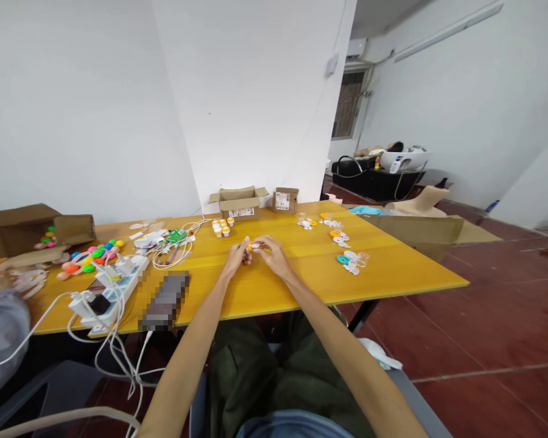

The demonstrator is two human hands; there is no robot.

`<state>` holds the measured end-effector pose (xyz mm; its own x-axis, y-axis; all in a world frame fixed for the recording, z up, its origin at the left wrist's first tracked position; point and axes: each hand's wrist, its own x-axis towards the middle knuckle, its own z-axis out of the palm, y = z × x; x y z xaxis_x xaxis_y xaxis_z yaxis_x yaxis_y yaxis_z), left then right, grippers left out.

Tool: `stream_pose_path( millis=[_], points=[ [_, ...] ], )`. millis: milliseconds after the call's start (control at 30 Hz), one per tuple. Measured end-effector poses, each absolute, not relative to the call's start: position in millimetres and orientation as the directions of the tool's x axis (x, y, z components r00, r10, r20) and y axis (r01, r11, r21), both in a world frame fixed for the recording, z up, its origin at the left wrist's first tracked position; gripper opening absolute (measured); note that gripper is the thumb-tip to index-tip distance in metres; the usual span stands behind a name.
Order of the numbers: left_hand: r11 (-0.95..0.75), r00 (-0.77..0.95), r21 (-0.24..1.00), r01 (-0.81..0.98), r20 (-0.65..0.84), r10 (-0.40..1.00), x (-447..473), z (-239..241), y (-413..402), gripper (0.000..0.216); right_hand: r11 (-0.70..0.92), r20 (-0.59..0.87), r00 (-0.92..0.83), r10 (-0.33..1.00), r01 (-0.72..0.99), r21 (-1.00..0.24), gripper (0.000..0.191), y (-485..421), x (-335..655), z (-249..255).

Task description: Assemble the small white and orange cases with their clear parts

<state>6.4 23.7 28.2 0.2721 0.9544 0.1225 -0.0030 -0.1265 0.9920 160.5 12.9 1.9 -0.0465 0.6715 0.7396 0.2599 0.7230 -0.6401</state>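
Observation:
Over the middle of the table, my left hand (237, 258) and my right hand (273, 255) meet, fingers closed around a small orange piece (251, 247). Fingers cover most of it, so its exact kind is hidden. Just beyond my hands stands a cluster of small white containers with orange tops (223, 227). To the right lie loose groups of parts: white pieces (307, 224), an orange ring with white pieces (335, 234), and a teal ring (342, 260) beside clear round covers (360, 258) and white pieces.
An open cardboard box (240, 205) and a smaller carton (285, 200) stand at the back. On the left are a phone (165, 301), a power strip (130, 283) with trailing cables, coloured balls (95, 252) and another box (21, 228). A co-worker's sleeve (2, 334) shows at far left.

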Motion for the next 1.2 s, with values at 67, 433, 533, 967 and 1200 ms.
stream_pose_path(
  millis=[67, 433, 533, 967, 1200],
  points=[
    [-0.132, 0.269, 0.991, -0.009, 0.130, 0.954, 6.0, 27.2, 24.7, 0.056, 0.714, 0.732, -0.047, 0.680, 0.268, -0.646, 0.013, 12.5, 160.9, 2.2],
    [-0.167, 0.365, 0.980, -0.107, 0.195, 0.910, 2.1, 26.9, 25.9, 0.047, 0.617, 0.653, 0.042, 0.757, 0.283, -0.734, 0.024, 10.1, 159.9, 6.1],
    [-0.196, 0.370, 0.973, -0.119, 0.227, 0.901, 1.8, 25.3, 27.3, 0.044, 0.576, 0.615, 0.055, 0.787, 0.294, -0.763, 0.028, 10.0, 160.5, 6.1],
    [-0.299, 0.373, 0.951, -0.078, 0.306, 0.876, 0.1, 24.9, 27.5, 0.042, 0.409, 0.448, 0.092, 0.889, 0.281, -0.868, 0.047, 8.0, 164.5, 8.9],
    [-0.276, 0.334, 0.959, -0.066, 0.282, 0.899, -0.2, 27.2, 25.9, 0.050, 0.382, 0.405, 0.096, 0.909, 0.197, -0.903, 0.051, 13.0, 163.2, 3.6]
  ],
)
